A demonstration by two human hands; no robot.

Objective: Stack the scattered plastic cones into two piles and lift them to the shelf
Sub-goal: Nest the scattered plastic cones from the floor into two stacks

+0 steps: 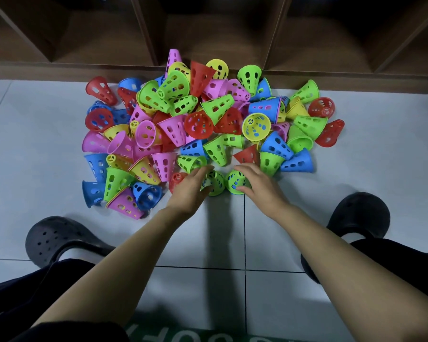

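Observation:
Several perforated plastic cones in red, blue, green, yellow and pink lie in a loose heap [208, 119] on the tiled floor. At the heap's near edge my left hand [193, 186] curls its fingers round a green cone [216, 185]. Right beside it my right hand [256, 183] grips a second green cone [234, 181]. The two cones lie side by side, almost touching. Behind the heap stands a brown wooden shelf [208, 28] with open compartments.
The floor is pale grey tile [223, 233]. My feet in black perforated clogs stand left [59, 240] and right [358, 215] of my arms. A green mat with white letters [183, 335] lies at the bottom edge.

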